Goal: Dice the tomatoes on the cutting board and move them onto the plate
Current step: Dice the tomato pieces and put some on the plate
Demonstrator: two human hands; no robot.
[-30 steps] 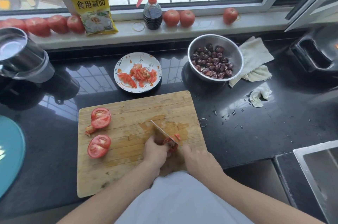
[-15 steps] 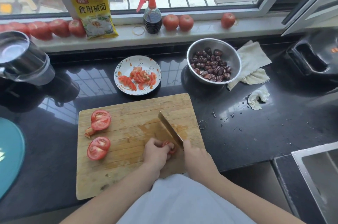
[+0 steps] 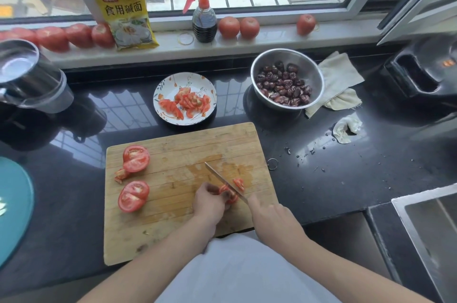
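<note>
Left hand (image 3: 209, 204) grip pinching tomato piece (image 3: 228, 194) on cutting board (image 3: 173, 228); right hand (image 3: 269, 216) grip clenched round knife (image 3: 222, 180).

left hand (image 3: 210, 204) fingers curled, right hand (image 3: 268, 215) closed in a grip

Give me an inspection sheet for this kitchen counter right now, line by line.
Surface: dark glossy counter, water drops right of the cutting board.
Job's things: tomato halves at the board's left; tomato piece under the knife; plate behind the board holds cut tomato.
Clutter: metal bowl of dark dried fruit, cloths, spray bottle, yellow packet, whole tomatoes on the sill.
Grips: left hand holds the piece; right hand grips the knife.
Cables: nothing seen.
Surroundings: window above, sink at right.
</note>
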